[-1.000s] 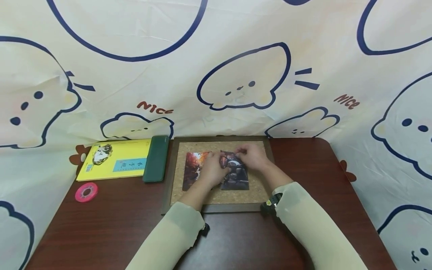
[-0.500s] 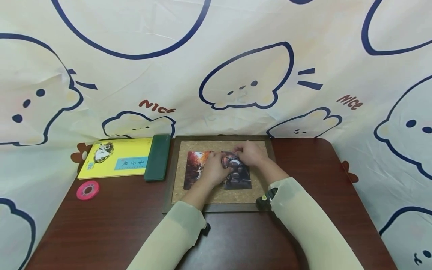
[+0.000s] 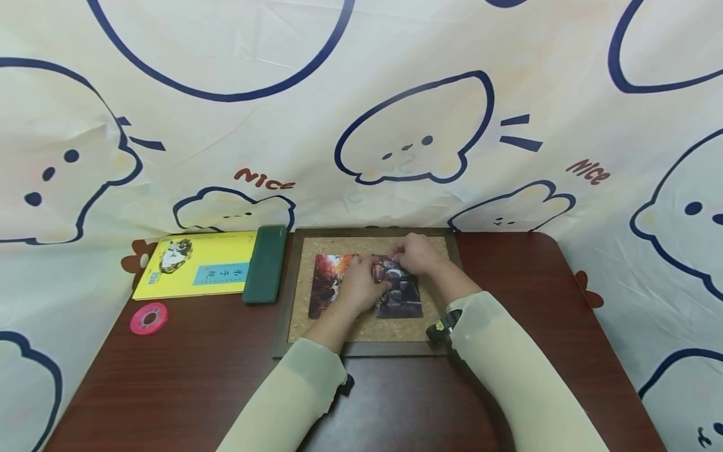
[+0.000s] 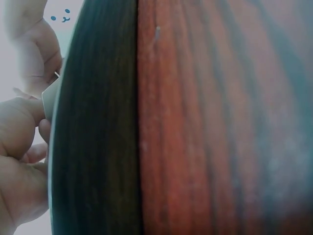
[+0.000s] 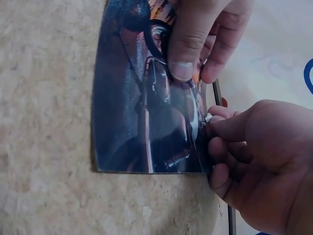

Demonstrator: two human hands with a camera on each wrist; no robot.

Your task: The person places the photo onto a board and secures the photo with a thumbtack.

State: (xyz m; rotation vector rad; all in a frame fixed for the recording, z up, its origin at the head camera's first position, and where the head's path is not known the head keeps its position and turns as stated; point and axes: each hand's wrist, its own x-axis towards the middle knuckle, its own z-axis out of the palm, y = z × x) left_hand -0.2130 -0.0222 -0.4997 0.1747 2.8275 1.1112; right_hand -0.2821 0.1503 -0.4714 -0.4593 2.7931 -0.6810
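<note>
A cork board (image 3: 299,307) in a dark frame lies at the table's far side. On its right half is a dark photo (image 3: 400,304). My left hand (image 3: 360,285) holds this photo near its far edge, its thumb on the glossy face in the right wrist view. At that edge my right hand (image 3: 419,254) pinches a small whitish push pin (image 5: 209,117), partly hidden by the fingers. A second photo (image 3: 323,285), with orange and dark colours, lies to the left, partly behind the left hand. In the left wrist view, a pale photo corner (image 4: 50,100) shows between both hands.
Left of the board are a dark green case (image 3: 264,267) and a yellow book (image 3: 217,251), which the case touches. Nearer me lies a pink tape roll (image 3: 149,319). A patterned cloth (image 3: 316,157) hangs behind the table (image 3: 214,383).
The right forearm has shifted slightly inward, while its fingers stay at the dark photo's far edge. The left hand keeps its place. The whole head view has drifted a little.
</note>
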